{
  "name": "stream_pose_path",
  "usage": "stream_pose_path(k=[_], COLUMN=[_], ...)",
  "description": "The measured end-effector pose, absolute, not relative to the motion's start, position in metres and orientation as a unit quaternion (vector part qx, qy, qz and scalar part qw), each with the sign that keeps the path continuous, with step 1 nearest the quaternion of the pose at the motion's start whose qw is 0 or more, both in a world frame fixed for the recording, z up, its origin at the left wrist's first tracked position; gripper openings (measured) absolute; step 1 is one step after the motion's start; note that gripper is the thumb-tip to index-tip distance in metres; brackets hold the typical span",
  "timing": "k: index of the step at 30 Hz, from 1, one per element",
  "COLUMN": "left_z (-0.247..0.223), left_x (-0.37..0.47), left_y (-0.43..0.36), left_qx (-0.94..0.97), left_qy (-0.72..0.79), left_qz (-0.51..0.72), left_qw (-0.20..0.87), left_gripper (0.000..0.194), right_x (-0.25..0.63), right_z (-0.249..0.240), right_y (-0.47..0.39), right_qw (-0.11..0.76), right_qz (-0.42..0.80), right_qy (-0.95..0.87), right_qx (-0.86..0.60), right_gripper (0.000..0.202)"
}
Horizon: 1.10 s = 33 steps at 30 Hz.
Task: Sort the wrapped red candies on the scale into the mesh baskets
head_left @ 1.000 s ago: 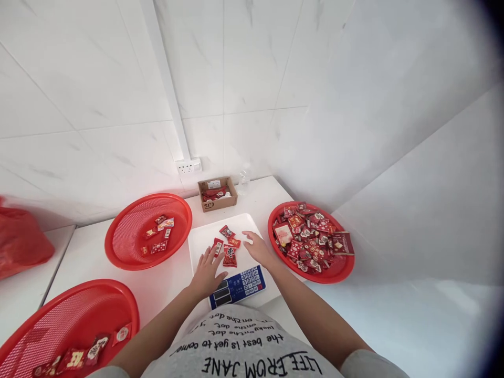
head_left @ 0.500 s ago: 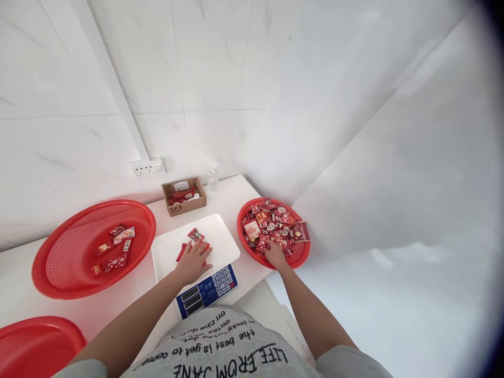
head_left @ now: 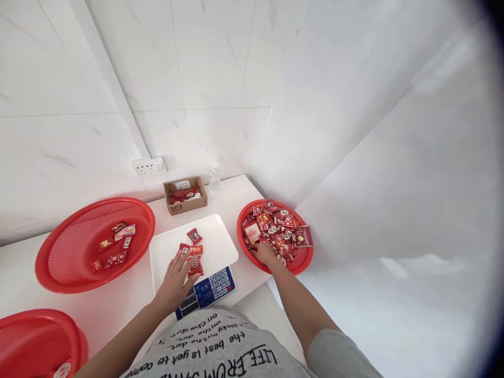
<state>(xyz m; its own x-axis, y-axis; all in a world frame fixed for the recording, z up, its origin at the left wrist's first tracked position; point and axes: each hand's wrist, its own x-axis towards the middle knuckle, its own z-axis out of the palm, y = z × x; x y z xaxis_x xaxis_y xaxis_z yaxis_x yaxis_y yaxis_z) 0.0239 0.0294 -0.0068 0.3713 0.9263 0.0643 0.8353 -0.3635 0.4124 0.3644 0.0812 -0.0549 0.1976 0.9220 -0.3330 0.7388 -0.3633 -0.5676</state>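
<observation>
My left hand [head_left: 175, 278], open with its fingers spread, lies at the front left of the white scale tray [head_left: 220, 236], beside a few small red snack packets [head_left: 194, 265]. Another packet [head_left: 194, 235] lies farther back on the tray. Below the tray shows the scale's blue keypad panel [head_left: 221, 284], partly behind my left hand. My right hand [head_left: 263, 253] reaches into the left front of a red plastic basket [head_left: 304, 266] heaped with red packets [head_left: 280, 242]. Its fingers are bent together among them, beside a pale packet [head_left: 252, 231]; what they pinch is hidden.
At the left, a large red basket [head_left: 53, 244] holds several packets. Part of another red basket [head_left: 35, 325] shows at the lower left. Against the wall stand a small cardboard box [head_left: 188, 206] with red packets and a clear bottle [head_left: 214, 179]. A socket [head_left: 148, 166] is above.
My left hand has slid left and toward me, uncovering the packets on the tray. My right hand has shifted slightly left within the basket.
</observation>
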Motion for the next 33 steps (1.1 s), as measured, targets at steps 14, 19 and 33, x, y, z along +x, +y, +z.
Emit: stream_pose_path(k=[14, 19, 33], left_z=[0.011, 0.006, 0.000], left_x=[0.013, 0.014, 0.019], left_y=[-0.001, 0.000, 0.006], left_qx=[0.761, 0.764, 0.771], left_qy=[0.598, 0.591, 0.571], left_qz=[0.161, 0.168, 0.177], left_qw=[0.192, 0.196, 0.218], left_gripper=[0.043, 0.042, 0.040], right_x=[0.346, 0.355, 0.413], right_z=[-0.057, -0.054, -0.040], right_y=[0.104, 0.095, 0.071], right_qw=[0.091, 0.070, 0.164], right_qz=[0.296, 0.309, 0.278], right_qy=[-0.547, -0.567, -0.530], right_qx=[-0.777, -0.761, -0.784], right_gripper=[0.054, 0.039, 0.033])
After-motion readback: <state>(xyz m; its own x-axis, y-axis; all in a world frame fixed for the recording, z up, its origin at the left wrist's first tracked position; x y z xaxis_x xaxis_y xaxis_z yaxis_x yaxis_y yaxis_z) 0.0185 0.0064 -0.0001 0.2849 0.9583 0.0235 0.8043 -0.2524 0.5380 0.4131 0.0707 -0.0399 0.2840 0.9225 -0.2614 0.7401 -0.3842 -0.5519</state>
